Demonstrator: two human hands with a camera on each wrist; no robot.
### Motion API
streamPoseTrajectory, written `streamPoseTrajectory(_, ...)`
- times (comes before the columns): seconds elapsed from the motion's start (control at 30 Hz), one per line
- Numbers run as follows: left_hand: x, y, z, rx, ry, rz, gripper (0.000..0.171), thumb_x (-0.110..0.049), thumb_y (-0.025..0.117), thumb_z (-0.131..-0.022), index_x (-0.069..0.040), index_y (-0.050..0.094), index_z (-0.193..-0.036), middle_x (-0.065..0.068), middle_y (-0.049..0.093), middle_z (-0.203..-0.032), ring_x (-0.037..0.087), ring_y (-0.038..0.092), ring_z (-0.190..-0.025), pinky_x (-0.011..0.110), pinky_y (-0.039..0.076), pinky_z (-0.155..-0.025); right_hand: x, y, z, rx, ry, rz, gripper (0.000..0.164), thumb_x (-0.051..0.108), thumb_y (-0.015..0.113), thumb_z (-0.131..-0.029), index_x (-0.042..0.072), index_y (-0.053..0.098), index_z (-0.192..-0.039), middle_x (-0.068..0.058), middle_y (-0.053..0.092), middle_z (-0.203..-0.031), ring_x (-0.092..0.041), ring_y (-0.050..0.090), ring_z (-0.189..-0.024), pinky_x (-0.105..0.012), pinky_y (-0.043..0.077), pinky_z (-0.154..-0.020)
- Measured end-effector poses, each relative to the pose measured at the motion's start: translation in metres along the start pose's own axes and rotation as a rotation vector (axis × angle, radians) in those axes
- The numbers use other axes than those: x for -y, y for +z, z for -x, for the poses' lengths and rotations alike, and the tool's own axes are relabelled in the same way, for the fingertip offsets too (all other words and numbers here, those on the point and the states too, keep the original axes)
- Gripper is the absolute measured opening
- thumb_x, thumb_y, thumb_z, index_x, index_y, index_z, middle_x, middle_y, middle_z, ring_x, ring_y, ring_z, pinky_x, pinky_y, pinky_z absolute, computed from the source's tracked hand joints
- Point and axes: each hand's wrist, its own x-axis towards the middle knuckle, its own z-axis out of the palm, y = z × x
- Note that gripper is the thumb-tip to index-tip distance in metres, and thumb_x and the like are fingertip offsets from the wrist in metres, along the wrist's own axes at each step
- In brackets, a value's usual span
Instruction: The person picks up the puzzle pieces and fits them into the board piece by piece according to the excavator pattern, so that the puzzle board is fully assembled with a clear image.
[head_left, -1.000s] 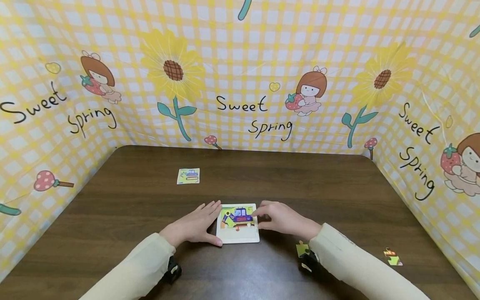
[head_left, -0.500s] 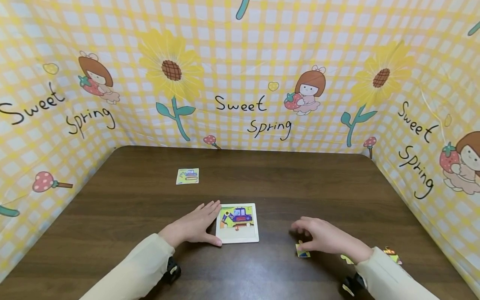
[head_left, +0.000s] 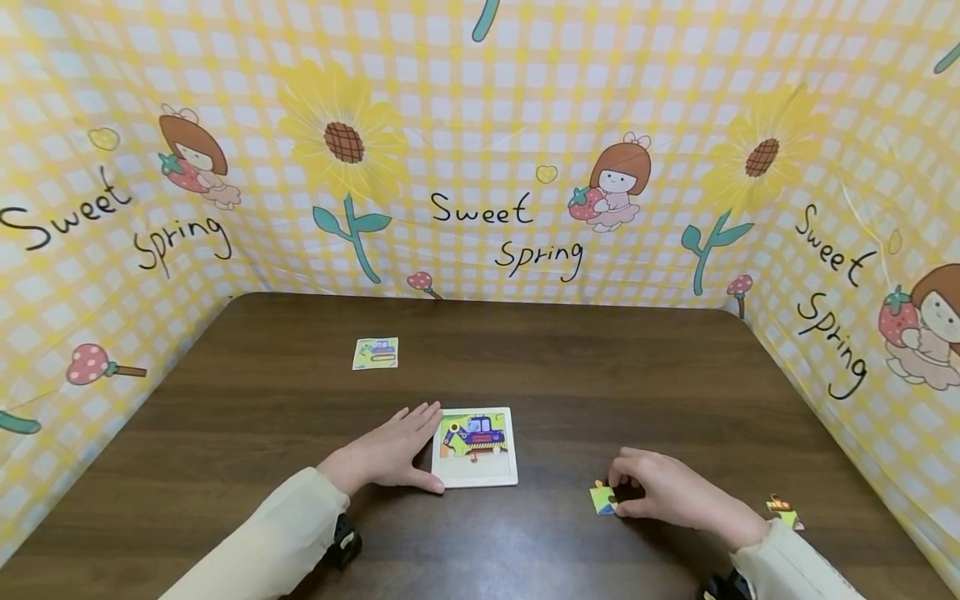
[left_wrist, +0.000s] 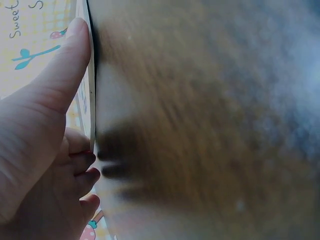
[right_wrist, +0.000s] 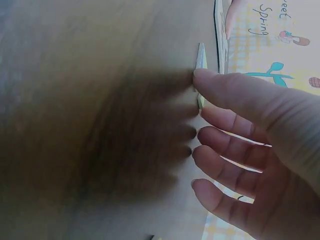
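Note:
A white-framed jigsaw puzzle tray (head_left: 480, 481) lies on the brown table, its upper part filled with a purple digger picture. My left hand (head_left: 390, 448) rests at the tray's left side, fingers at the upper corner and thumb at the lower one. To the right, my right hand (head_left: 663, 487) pinches the right edge of a yellow-green puzzle piece (head_left: 602, 500) between thumb and fingertips. In the right wrist view that puzzle piece (right_wrist: 202, 57) appears edge-on, low at the table, beside the thumb; the fingers hide part of it.
Another puzzle piece (head_left: 785, 512), orange and green, lies further right beside the right sleeve. A small card (head_left: 376, 353) with a digger picture lies at the back left. Yellow checked cloth (head_left: 480, 108) walls the table (head_left: 570, 358) at the back and sides.
My right hand has moved from the tray's right edge to the yellow-green piece and taken hold of it; the piece has turned slightly. My left hand has stayed at the tray.

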Motion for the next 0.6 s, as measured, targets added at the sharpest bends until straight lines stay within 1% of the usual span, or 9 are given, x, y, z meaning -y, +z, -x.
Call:
streamPoseTrajectory(0.13, -0.001, 0.0, 0.001, 0.0, -0.008, 0.012, 0.103, -0.062, 0.062, -0.075, 0.006, 0.023, -0.142, 0.019, 0.016, -0.149, 0.031, 0.012, -0.137, 0.046, 0.011, -0.108, 0.0, 0.001, -0.001, -0.014, -0.022, 0.008, 0.023, 0.022, 0.079, -0.071, 0.02, 0.058, -0.08, 0.015, 0.047, -0.08, -0.002, 0.046, -0.068, -0.022, 0.043, -0.059)
streamPoseTrajectory(0.27, -0.002, 0.0, 0.002, 0.0, -0.013, 0.017, 0.103, -0.061, 0.062, -0.075, 0.006, 0.024, -0.142, 0.019, 0.016, -0.149, 0.031, 0.013, -0.137, 0.046, 0.011, -0.108, 0.006, 0.0, -0.01, -0.025, -0.041, 0.008, 0.02, 0.024, 0.078, -0.073, 0.021, 0.059, -0.08, 0.014, 0.047, -0.079, -0.002, 0.047, -0.067, -0.021, 0.042, -0.058)
streamPoseTrajectory(0.4, -0.001, 0.0, 0.003, 0.0, -0.016, 0.014, 0.103, -0.061, 0.063, -0.075, 0.006, 0.024, -0.142, 0.018, 0.016, -0.149, 0.031, 0.013, -0.137, 0.045, 0.011, -0.108, 0.016, 0.0, -0.028, -0.03, -0.067, 0.022, 0.018, 0.025, 0.077, -0.074, 0.021, 0.061, -0.081, 0.014, 0.049, -0.081, -0.003, 0.047, -0.068, -0.022, 0.043, -0.059)
streamPoseTrajectory(0.5, -0.001, 0.0, 0.002, 0.0, -0.023, 0.005, 0.103, -0.062, 0.062, -0.074, 0.005, 0.023, -0.143, 0.017, 0.016, -0.15, 0.03, 0.012, -0.137, 0.044, 0.011, -0.108, 0.026, 0.002, -0.046, -0.037, -0.1, 0.045, 0.018, 0.026, 0.076, -0.074, 0.019, 0.061, -0.081, 0.014, 0.049, -0.081, -0.002, 0.046, -0.067, -0.021, 0.043, -0.059)
streamPoseTrajectory(0.6, -0.001, 0.001, 0.001, 0.0, -0.029, -0.006, 0.104, -0.063, 0.062, -0.074, 0.004, 0.023, -0.143, 0.016, 0.016, -0.15, 0.029, 0.012, -0.137, 0.044, 0.011, -0.109, 0.036, 0.004, -0.065, -0.034, -0.124, 0.061, 0.019, 0.027, 0.076, -0.074, 0.018, 0.06, -0.08, 0.013, 0.047, -0.079, -0.002, 0.044, -0.066, -0.02, 0.041, -0.057)
